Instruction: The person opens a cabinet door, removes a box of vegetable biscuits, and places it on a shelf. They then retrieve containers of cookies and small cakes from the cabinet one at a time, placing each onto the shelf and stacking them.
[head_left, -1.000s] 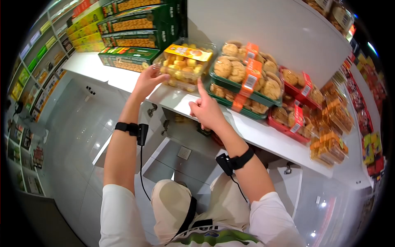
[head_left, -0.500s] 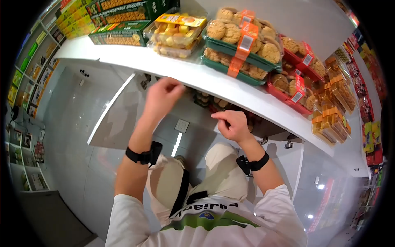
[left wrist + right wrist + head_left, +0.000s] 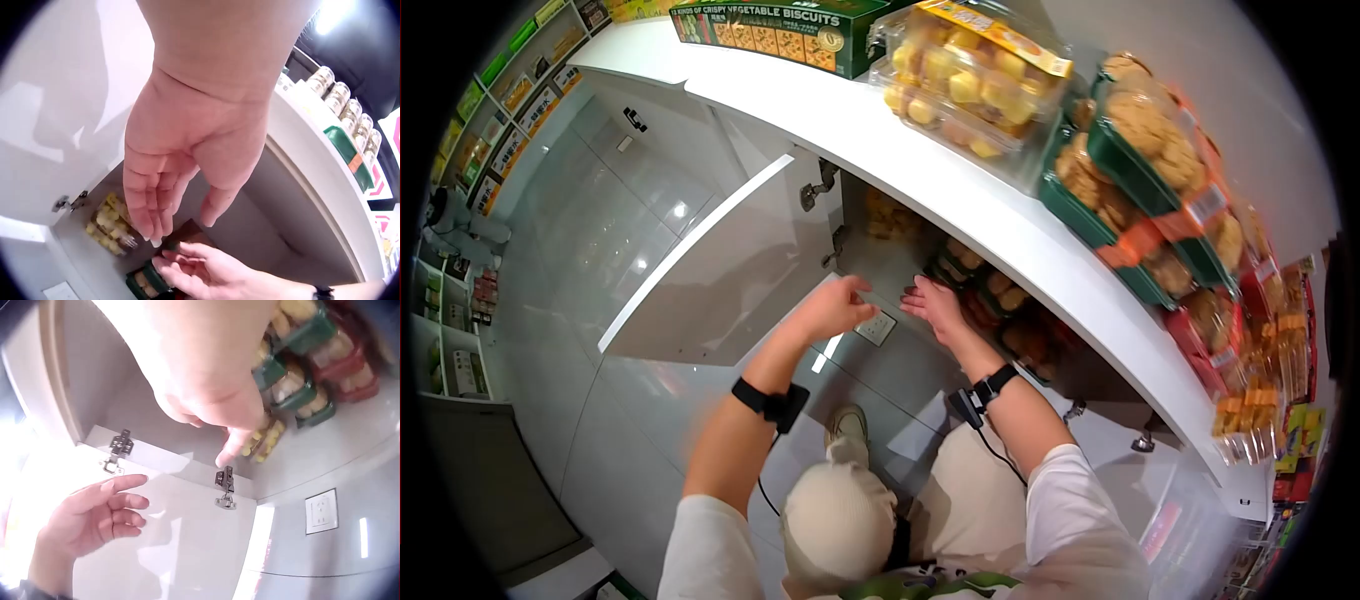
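Both hands are empty at the mouth of an open cabinet below the counter. The left hand (image 3: 832, 308) has relaxed, slightly bent fingers; in the left wrist view the left hand (image 3: 194, 137) hangs palm toward the camera. Facing it, the right hand (image 3: 938, 308) has its fingers loosely extended, a small gap between the two hands. Inside the cabinet lie a clear pack of yellow pieces (image 3: 111, 226), green trays of cookies (image 3: 292, 387) and red trays (image 3: 344, 365). The right hand (image 3: 215, 403) touches none of them.
An open white cabinet door (image 3: 720, 270) with metal hinges stands left of the hands. The white counter edge (image 3: 960, 195) runs above, bearing a biscuit box (image 3: 775, 32), a clear pack (image 3: 970, 80) and stacked cookie trays (image 3: 1145, 150). A floor socket (image 3: 876, 328) lies below.
Both hands have left the clear pack on the counter and come down to the cabinet opening, closer together. The right index finger no longer points alone. The head view has turned and moved nearer the cabinet.
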Available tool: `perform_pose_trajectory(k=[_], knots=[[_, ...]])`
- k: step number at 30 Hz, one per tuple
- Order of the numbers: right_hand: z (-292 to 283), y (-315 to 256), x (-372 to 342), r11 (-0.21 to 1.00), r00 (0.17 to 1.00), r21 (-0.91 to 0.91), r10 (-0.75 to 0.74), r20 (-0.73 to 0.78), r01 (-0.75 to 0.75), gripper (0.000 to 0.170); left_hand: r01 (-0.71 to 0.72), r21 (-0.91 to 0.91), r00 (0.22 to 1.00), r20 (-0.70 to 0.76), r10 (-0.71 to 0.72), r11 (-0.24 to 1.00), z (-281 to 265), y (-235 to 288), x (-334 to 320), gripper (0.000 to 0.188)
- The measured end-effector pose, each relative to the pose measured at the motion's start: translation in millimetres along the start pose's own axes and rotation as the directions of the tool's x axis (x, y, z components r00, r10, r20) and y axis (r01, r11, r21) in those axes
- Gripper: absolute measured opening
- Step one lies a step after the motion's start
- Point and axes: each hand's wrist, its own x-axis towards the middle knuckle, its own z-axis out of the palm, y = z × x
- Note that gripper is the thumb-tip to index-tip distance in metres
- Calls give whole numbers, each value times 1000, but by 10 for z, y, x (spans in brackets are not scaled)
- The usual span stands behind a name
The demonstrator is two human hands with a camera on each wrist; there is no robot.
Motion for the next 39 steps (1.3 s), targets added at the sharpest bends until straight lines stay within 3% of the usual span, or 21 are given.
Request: perform_pose_trajectory(k=[1, 3, 5, 6, 10, 13, 15, 21, 25, 27, 31, 36, 39], knots=[[75, 117, 288, 983, 993, 166, 92, -68, -80, 33, -26, -106, 999, -25, 23, 994, 118, -170, 52, 50], [220, 277, 772, 981, 993, 192, 57, -108, -36, 37, 41, -329, 999, 44, -28, 944, 278, -401, 123, 52], [297, 355, 1169, 910, 955, 391, 226, -190, -137, 43, 57, -492, 998, 17, -56, 869, 533, -702, 186, 52], [251, 493, 1350, 888, 976, 442, 192, -105, -127, 54, 95, -543, 995, 46, -84, 834, 598, -784, 197, 47], [139, 830, 1914, 888, 982, 457, 132, -133, -57, 64, 125, -714, 991, 58, -120, 689, 844, -1085, 109, 38], [-17, 844, 2165, 882, 975, 463, 170, -141, -87, 56, 114, -797, 993, 90, -70, 593, 1001, -1392, 95, 37], [-42, 785, 2237, 884, 975, 462, 163, -152, -76, 54, 170, -764, 985, 130, -110, 623, 961, -1420, 116, 35], [-108, 689, 2393, 920, 978, 389, 114, -173, -38, 40, 185, -810, 982, 125, -145, 556, 942, -1463, 276, 32], [-41, 626, 2327, 933, 966, 338, 192, -174, -124, 26, 231, -794, 972, 160, -173, 562, 955, -1392, 296, 32], [-62, 675, 2350, 952, 991, 304, 66, -120, -27, 22, 235, -798, 970, 154, -188, 555, 951, -1388, 295, 33], [-116, 757, 2366, 909, 998, 413, -42, -44, 57, 19, 234, -815, 971, 168, -170, 530, 1004, -1438, 313, 31], [27, 667, 1993, 888, 986, 459, 62, -152, 15, 15, 230, -802, 972, 162, -170, 552, 1003, -1357, 345, 32], [76, 582, 1824, 878, 990, 476, 24, -141, 46, 15, 212, -817, 976, 146, -163, 536, 1069, -1389, 438, 37]])
